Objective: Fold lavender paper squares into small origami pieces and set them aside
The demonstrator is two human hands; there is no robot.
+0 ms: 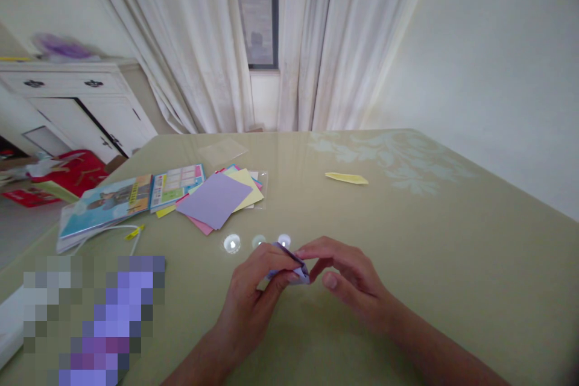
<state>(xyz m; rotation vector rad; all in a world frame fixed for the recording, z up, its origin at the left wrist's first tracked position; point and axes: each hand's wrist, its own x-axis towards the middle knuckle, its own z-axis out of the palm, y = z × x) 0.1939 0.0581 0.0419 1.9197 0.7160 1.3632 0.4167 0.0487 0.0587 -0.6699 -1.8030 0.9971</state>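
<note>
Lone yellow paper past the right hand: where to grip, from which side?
I'd pinch the yellow paper at mid-length across its long edges, from above and the near side. It's long and narrow, lies roughly crosswise, and sits apart from the paper stack. Right hand looks nearer; left hand holds purple paper.

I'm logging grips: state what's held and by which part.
The left hand holds the folded purple paper by its left part, the right end jutting past its fingers; the right hand's contact is unclear.
</note>
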